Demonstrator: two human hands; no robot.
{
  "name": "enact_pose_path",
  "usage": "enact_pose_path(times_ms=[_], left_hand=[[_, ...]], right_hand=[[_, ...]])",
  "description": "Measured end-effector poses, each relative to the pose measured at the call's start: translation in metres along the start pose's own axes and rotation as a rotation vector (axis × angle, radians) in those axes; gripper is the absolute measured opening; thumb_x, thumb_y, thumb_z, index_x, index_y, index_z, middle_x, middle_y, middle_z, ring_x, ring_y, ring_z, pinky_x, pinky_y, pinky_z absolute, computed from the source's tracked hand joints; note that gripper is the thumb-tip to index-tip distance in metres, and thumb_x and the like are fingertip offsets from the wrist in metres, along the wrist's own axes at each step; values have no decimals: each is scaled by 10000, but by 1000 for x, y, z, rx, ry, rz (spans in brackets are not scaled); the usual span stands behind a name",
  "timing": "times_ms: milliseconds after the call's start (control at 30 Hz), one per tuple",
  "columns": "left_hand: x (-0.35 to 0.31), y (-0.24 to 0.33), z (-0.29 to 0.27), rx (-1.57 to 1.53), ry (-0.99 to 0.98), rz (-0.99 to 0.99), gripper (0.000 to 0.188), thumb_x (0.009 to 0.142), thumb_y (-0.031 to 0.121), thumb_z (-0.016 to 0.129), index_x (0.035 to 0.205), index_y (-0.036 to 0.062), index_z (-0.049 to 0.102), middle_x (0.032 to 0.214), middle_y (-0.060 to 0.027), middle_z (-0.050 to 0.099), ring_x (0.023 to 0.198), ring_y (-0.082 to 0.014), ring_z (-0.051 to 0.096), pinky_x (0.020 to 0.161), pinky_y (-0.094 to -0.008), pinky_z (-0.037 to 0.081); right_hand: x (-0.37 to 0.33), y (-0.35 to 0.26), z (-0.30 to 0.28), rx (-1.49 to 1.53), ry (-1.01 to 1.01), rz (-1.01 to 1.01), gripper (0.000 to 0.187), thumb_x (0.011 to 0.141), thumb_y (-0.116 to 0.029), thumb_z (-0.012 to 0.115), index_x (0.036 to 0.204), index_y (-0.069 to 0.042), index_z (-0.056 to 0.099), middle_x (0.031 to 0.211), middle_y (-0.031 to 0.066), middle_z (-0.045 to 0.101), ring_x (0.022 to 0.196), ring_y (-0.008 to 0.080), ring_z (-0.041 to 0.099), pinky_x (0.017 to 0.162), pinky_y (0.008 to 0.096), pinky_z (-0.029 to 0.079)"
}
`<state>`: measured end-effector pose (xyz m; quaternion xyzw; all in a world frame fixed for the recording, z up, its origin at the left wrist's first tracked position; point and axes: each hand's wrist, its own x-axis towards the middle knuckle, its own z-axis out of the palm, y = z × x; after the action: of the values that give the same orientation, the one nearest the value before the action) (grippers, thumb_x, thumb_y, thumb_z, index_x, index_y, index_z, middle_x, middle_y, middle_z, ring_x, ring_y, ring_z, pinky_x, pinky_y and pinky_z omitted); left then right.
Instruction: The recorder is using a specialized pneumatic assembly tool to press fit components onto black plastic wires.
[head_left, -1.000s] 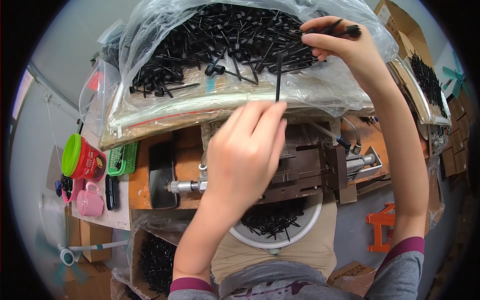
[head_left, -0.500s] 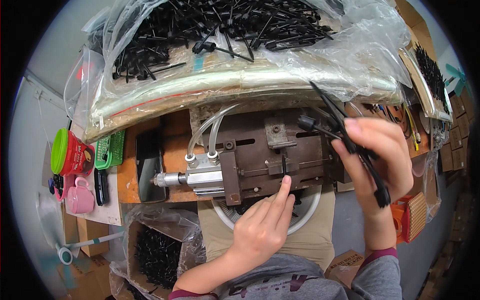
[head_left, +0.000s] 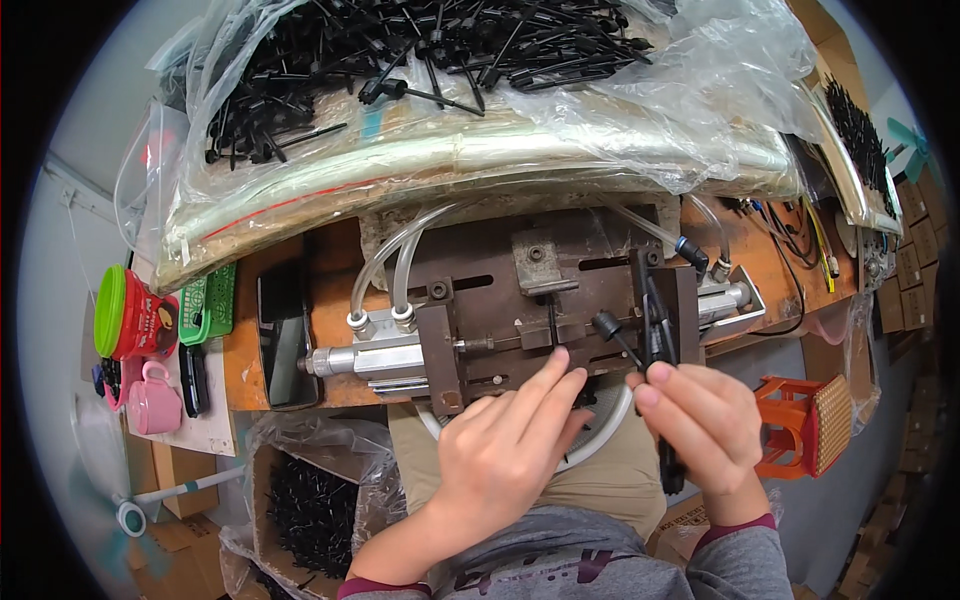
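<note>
Black and slim, a rod (head_left: 553, 320) stands in the brown metal fixture (head_left: 470, 252), just beyond the left hand (head_left: 500, 442). That hand's fingers are stretched out and grip nothing; the index tip is at the rod's near end, though from here I can't be sure it touches. Close by, the right hand (head_left: 712, 425) pinches a bunch of black parts (head_left: 657, 335) between thumb and fingers. A silver cylinder (head_left: 392, 362) lies left of the left hand, and well beyond both hands spreads a black heap (head_left: 420, 50)
</note>
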<state>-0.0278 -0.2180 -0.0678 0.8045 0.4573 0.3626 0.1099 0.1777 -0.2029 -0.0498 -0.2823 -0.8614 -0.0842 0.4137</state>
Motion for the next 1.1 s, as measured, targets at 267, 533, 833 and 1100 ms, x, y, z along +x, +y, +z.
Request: enact_pose_path(times_ms=[267, 533, 833, 1100], left_hand=[[0, 6, -6, -385, 179, 28, 384, 671, -28, 864, 1019, -8, 702, 942, -131, 732, 813, -242, 719, 689, -312, 583], [-10, -2, 0, 12, 37, 29, 344, 654, 39, 833, 983, 8, 734, 1183, -131, 698, 749, -233, 679, 673, -306, 549], [-2, -2, 6, 204, -85, 48, 264, 706, 73, 804, 951, 11, 728, 1230, -156, 694, 652, -171, 660, 603, -276, 514], [7, 1, -10, -66, 39, 178, 372, 702, 83, 823, 1059, 13, 746, 1172, -145, 717, 745, -192, 713, 668, -274, 573]], right_hand=[[-5, -12, 10, 133, -71, -9, 347, 701, -31, 745, 1037, 53, 738, 1070, 180, 704, 852, 269, 712, 687, 323, 615], [-11, 0, -2, 193, 148, 325, 311, 691, 83, 828, 968, -20, 733, 996, 129, 722, 780, 242, 701, 635, 308, 532], [-5, -1, -13, 311, 148, 506, 315, 671, 96, 840, 928, -35, 714, 920, 118, 718, 780, 215, 695, 664, 299, 539], [-1, -1, -23, 921, -5, 998, 224, 670, 109, 829, 840, 2, 729, 897, 146, 724, 837, 196, 702, 757, 291, 552]])
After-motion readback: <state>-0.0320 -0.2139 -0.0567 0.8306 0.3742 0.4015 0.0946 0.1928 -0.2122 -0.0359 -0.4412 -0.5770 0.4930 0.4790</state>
